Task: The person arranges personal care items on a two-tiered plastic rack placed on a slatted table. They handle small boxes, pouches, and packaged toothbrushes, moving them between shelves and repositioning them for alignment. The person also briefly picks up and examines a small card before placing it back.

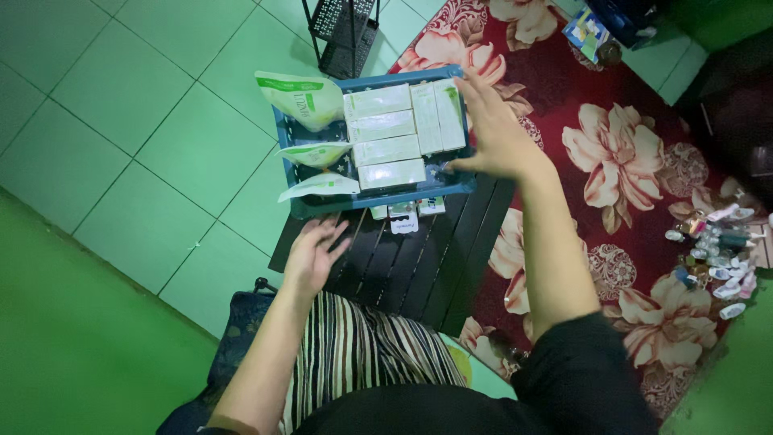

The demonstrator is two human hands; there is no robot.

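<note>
— Kneeling at a low dark slatted bench [419,266] on a red floral rug [628,161], a person sorts a blue tray [378,200] packed with pale green and white boxes [390,149]. Which stage does this look like?

— Arranging, by my reading. The right hand [495,133], centre frame, rests at the tray's right edge, fingers loosely spread over the boxes, thumb tucked near the lower right corner. Its grip closes on nothing visible.

— And the left hand [310,254]?

— Lower, left of centre, hovering open above the bench just below the tray's near wall, holding nothing.

— Where do the goods lie relative to the hands?

— The boxes fill the tray's middle and right, directly beneath and left of the right hand. Three soft pouches [310,101] stand at the tray's left side. A few small packets [407,216] sit on the bench just below the tray, right of the left hand.

— The next move?

— Likely a closing grip on one box or a loose packet.
</note>
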